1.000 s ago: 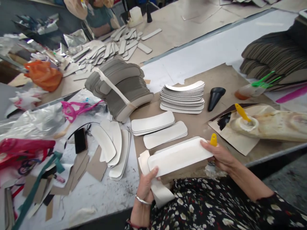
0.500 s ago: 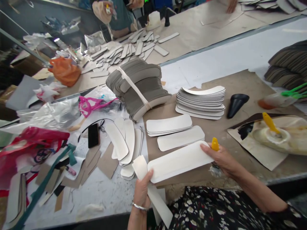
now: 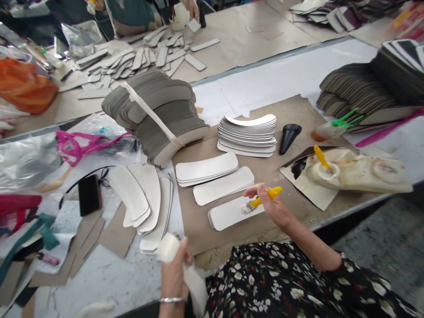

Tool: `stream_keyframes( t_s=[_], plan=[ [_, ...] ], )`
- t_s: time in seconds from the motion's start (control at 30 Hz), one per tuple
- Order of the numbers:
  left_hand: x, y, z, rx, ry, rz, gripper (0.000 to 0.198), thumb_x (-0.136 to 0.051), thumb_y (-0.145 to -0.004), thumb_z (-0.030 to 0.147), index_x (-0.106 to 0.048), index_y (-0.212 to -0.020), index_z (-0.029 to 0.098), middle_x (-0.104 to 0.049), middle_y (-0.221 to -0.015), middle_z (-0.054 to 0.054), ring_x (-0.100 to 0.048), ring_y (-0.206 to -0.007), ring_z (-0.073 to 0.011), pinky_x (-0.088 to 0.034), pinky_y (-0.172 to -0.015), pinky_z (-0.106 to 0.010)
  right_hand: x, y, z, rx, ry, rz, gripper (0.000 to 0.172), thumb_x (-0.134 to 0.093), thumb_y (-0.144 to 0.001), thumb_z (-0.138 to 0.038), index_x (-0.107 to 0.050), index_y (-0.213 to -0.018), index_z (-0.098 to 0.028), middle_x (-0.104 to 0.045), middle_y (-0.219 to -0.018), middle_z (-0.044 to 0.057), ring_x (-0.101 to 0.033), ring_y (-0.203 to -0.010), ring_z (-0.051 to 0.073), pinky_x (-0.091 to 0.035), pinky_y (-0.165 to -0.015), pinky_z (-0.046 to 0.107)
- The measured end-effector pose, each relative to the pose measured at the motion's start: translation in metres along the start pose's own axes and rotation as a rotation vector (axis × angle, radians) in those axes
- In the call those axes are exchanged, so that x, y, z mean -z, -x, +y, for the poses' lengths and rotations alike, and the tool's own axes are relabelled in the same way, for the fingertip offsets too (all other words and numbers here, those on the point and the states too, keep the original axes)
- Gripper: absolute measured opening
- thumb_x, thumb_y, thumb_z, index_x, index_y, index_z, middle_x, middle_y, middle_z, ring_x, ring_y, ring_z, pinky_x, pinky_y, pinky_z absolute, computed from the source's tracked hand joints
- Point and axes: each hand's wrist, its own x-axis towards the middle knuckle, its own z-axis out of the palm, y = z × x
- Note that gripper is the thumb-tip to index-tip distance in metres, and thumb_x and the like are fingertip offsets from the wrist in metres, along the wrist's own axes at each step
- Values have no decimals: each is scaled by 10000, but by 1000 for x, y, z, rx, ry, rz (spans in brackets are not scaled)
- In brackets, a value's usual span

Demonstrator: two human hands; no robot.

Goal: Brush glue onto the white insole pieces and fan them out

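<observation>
One pale strip point(image 3: 168, 248) in the left hand point(image 3: 175, 270), fingers wrapped round it, a tail hanging on the near side. Right hand point(image 3: 275, 209) holds a yellow-handled brush point(image 3: 256, 203), bristles at the nearest stack of white panels point(image 3: 227, 216) (touching or just above, cannot tell). That stack lies on brown sheeting point(image 3: 194, 223), right of the strip. Farther off: a taller white pile point(image 3: 247, 138), black cone point(image 3: 289, 138) just right of it.
</observation>
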Motion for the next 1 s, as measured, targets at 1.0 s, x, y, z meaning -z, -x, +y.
stream_keyframes(
  t_s=[1.0],
  plan=[
    [-70, 9, -28, -44, -401, -119, 309, -645, -577, 326, -496, -354, 174, -480, -390, -13, -445, -432, -147, -353, -451, -280, 40, 36, 62, 368, 606, 416, 120, -450, -830, -224, -566, -830, -199, -522, -816, 66, -551, -756, 172, -486, -715, 324]
  ],
)
